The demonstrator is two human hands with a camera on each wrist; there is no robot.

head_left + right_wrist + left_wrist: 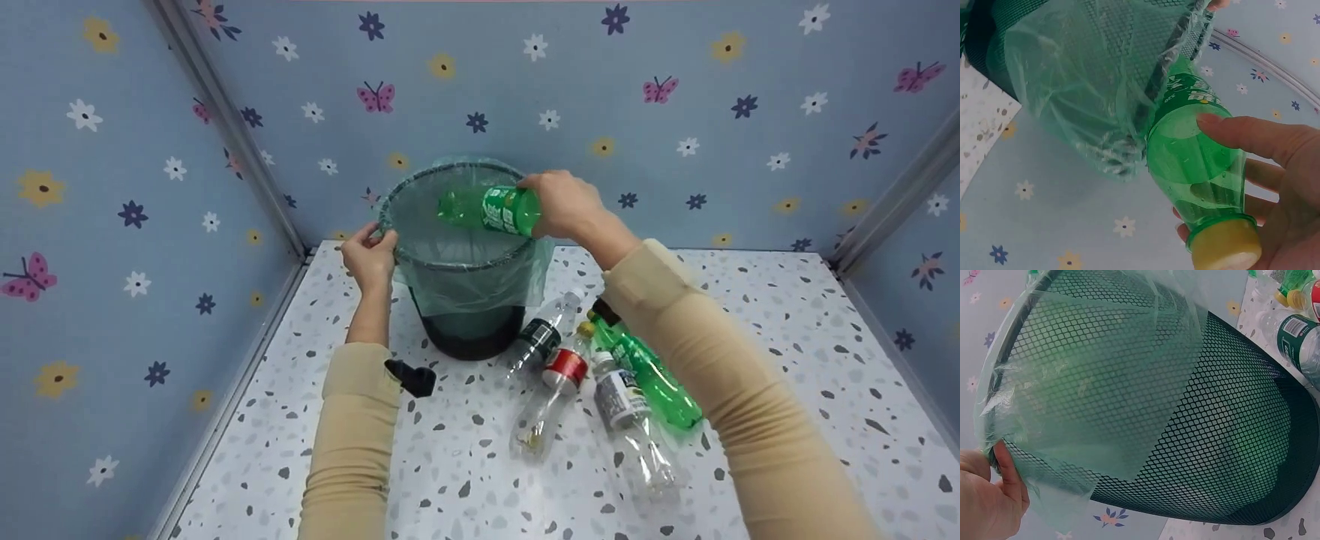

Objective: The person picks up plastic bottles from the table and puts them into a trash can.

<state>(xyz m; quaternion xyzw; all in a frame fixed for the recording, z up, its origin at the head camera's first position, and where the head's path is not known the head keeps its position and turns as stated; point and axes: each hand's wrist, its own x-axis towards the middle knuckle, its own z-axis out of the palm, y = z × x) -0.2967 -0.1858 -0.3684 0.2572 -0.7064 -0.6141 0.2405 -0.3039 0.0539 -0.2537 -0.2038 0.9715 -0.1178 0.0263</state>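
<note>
1. I have the right hand (568, 206) closed round the shoulder of the green bottle (491, 210), which lies nearly level with its base over the mouth of the bin (452, 330). The yellow cap (1226, 246) sits at the palm side.
2. My left hand (371, 259) pinches the bin's rim (456, 266), fingers and thumb over the thin liner (469, 289). If that grip pulls outward, I judge the film could tear or slip off the rim.
3. Letting go too early is my main worry: with the cap end near the rim, the bottle might catch there and tip outside rather than fall in.
4. The bottle runs close beside the liner's folded edge, so a careless push could drag loose film inward along with it.
5. A hard knock on the rim might tilt the bin, which looks light, if the left hand eased off.
6. Below my right forearm, a second green bottle (660, 382), the white-labelled bottle (624, 397) and the red-labelled bottle (566, 367) lie on the table (450, 450); a low sweep could set them rolling.
7. The dark-labelled bottle (540, 337) lies close beside the bin, so any shift of the base could shove it.
</note>
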